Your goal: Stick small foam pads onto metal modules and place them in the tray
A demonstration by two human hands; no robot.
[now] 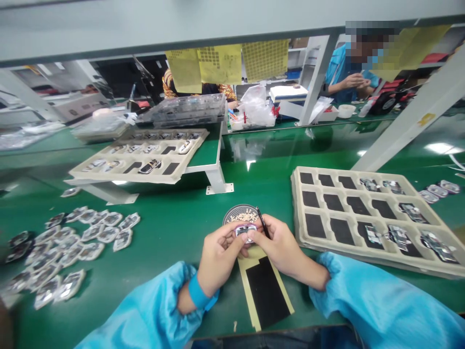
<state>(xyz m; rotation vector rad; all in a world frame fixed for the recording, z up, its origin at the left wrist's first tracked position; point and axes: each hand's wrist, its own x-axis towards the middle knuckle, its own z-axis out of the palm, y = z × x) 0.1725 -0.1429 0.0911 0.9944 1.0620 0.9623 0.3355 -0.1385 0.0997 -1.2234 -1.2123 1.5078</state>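
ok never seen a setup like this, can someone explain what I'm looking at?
No robot here: just a person's two bare hands. There is one picture, from a camera worn on the head, looking forward and down.

The left hand and right hand pinch a small device part between them; a thin black tool also sits in the right hand.

On the green table, a round dish of tiny pale pieces is just beyond the hands, and a black pad is below them. Loose parts lie at left, a compartment tray at right. Another tray sits on a stand.
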